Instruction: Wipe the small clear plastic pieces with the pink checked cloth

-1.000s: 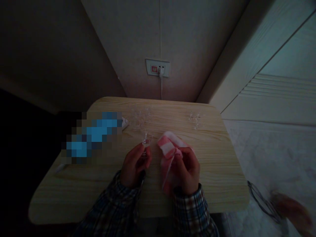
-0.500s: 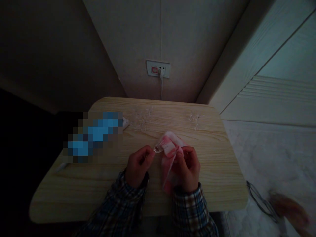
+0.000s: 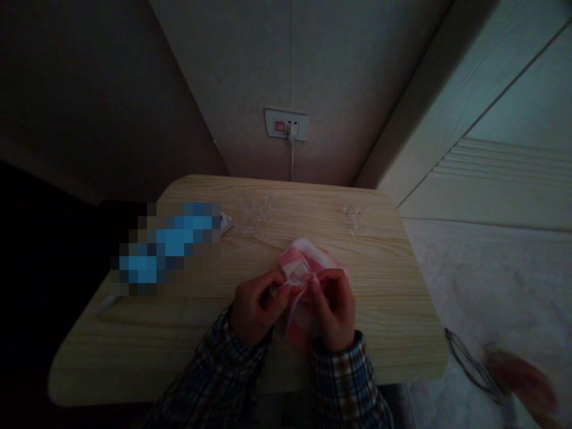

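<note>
My left hand (image 3: 257,307) is closed, thumb and fingers pinching the near end of a clear plastic wall hook (image 3: 298,271) with a squarish flat plate. Against that plate lies a pink and white cloth (image 3: 308,250), which also hangs down between my hands to the tabletop. My right hand (image 3: 334,307) pinches a fold of the cloth at the plate's right edge. Both hands are close together over the middle of the wooden table (image 3: 388,322). The cloth and fingers hide part of the hook.
Several clear plastic pieces (image 3: 257,214) lie at the back left of the table, and a smaller group (image 3: 353,217) lies at the back right. A blurred-out blue device (image 3: 174,241) rests at the left. Behind the table is a wall socket (image 3: 286,125) with a plugged-in cable.
My left hand has moved slightly right, closer to my right hand. The hook's plate now faces up more, against the cloth. My right hand has shifted slightly left with the cloth.
</note>
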`<state>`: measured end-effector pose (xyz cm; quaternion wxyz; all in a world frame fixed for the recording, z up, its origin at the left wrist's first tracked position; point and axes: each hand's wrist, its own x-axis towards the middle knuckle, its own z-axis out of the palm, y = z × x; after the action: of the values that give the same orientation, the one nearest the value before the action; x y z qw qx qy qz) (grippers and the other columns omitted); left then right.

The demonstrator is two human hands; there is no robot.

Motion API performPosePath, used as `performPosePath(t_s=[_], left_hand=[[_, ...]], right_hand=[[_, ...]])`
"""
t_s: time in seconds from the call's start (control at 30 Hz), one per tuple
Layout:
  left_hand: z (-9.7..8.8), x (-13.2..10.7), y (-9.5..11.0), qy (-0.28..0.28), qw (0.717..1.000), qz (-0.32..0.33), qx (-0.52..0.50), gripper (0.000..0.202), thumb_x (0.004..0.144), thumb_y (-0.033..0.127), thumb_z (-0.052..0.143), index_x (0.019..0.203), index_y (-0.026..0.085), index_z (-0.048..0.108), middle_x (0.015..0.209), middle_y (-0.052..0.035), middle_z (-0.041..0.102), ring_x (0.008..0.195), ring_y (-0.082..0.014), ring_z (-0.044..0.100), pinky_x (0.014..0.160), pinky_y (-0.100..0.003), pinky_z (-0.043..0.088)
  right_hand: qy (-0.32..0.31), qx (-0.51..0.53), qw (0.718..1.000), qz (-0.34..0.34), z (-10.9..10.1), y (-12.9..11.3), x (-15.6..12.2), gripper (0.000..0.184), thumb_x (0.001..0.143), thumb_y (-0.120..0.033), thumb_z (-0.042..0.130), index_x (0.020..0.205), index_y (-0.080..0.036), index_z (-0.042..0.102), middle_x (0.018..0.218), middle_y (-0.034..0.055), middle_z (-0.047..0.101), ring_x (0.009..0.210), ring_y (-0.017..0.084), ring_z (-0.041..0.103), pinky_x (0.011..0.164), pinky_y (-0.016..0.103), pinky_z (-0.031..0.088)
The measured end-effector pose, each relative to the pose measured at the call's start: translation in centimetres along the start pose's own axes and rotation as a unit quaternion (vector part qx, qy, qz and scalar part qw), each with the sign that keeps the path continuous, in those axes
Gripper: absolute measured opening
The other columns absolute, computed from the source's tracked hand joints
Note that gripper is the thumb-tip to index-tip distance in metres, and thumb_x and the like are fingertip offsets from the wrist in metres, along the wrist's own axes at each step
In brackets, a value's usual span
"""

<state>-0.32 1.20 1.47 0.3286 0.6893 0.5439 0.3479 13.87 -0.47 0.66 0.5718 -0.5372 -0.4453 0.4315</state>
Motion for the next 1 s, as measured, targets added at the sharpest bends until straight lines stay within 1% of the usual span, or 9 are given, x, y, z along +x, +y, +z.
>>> performPosePath(t_s=[0.17,0.27,0.37,0.53,0.63,0.7,0.77,0.83,1.0], left_hand=[[-0.11,-0.05,0.14,0.001,0.999,0.013,0.039,0.018,0.077,0.029,0.051,0.066,0.014,0.055,0.049,0.0041,0.046,0.043,-0.0056,0.040,0.044,-0.018,0.030],[-0.18,-0.05,0.13,0.002,0.999,0.021,0.050,0.018,0.077,0.028,0.051,0.067,0.014,0.055,0.050,0.0036,0.048,0.043,-0.0058,0.041,0.044,-0.018,0.031],[-0.13,-0.05,-0.01,0.005,0.997,0.037,0.063,0.016,0.076,0.028,0.051,0.069,0.014,0.056,0.051,0.0030,0.050,0.044,-0.0061,0.042,0.044,-0.018,0.032],[-0.01,0.01,-0.17,0.033,0.992,0.083,0.089,0.010,0.075,0.024,0.054,0.071,0.015,0.056,0.052,0.0031,0.052,0.043,-0.0059,0.043,0.044,-0.017,0.034],[-0.02,0.06,-0.03,0.055,0.988,0.110,0.095,0.005,0.073,0.020,0.055,0.072,0.016,0.056,0.054,0.0033,0.054,0.044,-0.0053,0.044,0.044,-0.016,0.035],[-0.08,0.05,0.15,0.062,0.986,0.120,0.098,0.004,0.073,0.019,0.056,0.072,0.016,0.055,0.055,0.0034,0.054,0.044,-0.0051,0.045,0.044,-0.016,0.036],[-0.17,0.02,0.35,0.064,0.985,0.127,0.099,0.004,0.072,0.019,0.057,0.071,0.016,0.055,0.054,0.0036,0.054,0.043,-0.0048,0.044,0.044,-0.016,0.035],[-0.23,0.00,0.50,0.066,0.984,0.133,0.100,0.004,0.072,0.019,0.057,0.070,0.016,0.054,0.053,0.0039,0.053,0.042,-0.0047,0.043,0.043,-0.016,0.035],[-0.20,0.05,0.46,0.066,0.982,0.145,0.099,0.004,0.072,0.019,0.057,0.071,0.016,0.055,0.055,0.0033,0.055,0.044,-0.0049,0.045,0.045,-0.015,0.036]], right_hand=[[-0.022,-0.023,0.999,0.013,0.01,0.13,0.13,0.011,0.074,-0.026,0.058,0.078,-0.019,0.051,0.069,-0.0021,0.053,0.059,0.008,0.051,0.052,0.021,0.041],[-0.050,-0.016,0.998,0.029,0.22,0.21,0.13,0.012,0.074,-0.027,0.059,0.075,-0.019,0.051,0.069,-0.0011,0.055,0.060,0.009,0.052,0.053,0.022,0.042],[-0.068,-0.019,0.997,0.027,0.37,0.36,0.10,0.014,0.072,-0.028,0.061,0.072,-0.018,0.052,0.068,-0.0005,0.056,0.061,0.010,0.052,0.055,0.023,0.043],[-0.072,0.008,0.996,0.050,0.40,0.43,0.10,0.016,0.071,-0.029,0.062,0.071,-0.018,0.051,0.066,-0.0014,0.054,0.060,0.009,0.051,0.055,0.023,0.042],[-0.053,0.057,0.994,0.072,0.45,0.36,0.11,0.019,0.071,-0.029,0.062,0.078,-0.020,0.048,0.067,-0.0026,0.053,0.060,0.009,0.051,0.055,0.023,0.042],[-0.031,0.087,0.993,0.072,0.45,0.26,0.15,0.025,0.071,-0.029,0.063,0.086,-0.022,0.045,0.070,-0.0032,0.052,0.060,0.008,0.051,0.055,0.022,0.042],[-0.018,0.098,0.993,0.066,0.41,0.09,0.19,0.031,0.071,-0.028,0.063,0.094,-0.023,0.043,0.072,-0.0033,0.053,0.060,0.008,0.051,0.054,0.022,0.042],[-0.022,0.090,0.994,0.066,0.34,-0.07,0.21,0.033,0.073,-0.028,0.061,0.099,-0.024,0.042,0.072,-0.0028,0.053,0.060,0.008,0.051,0.054,0.022,0.042],[-0.014,0.067,0.997,0.042,0.29,-0.15,0.22,0.022,0.075,-0.030,0.058,0.093,-0.021,0.047,0.071,-0.0018,0.052,0.060,0.009,0.051,0.053,0.022,0.042]])
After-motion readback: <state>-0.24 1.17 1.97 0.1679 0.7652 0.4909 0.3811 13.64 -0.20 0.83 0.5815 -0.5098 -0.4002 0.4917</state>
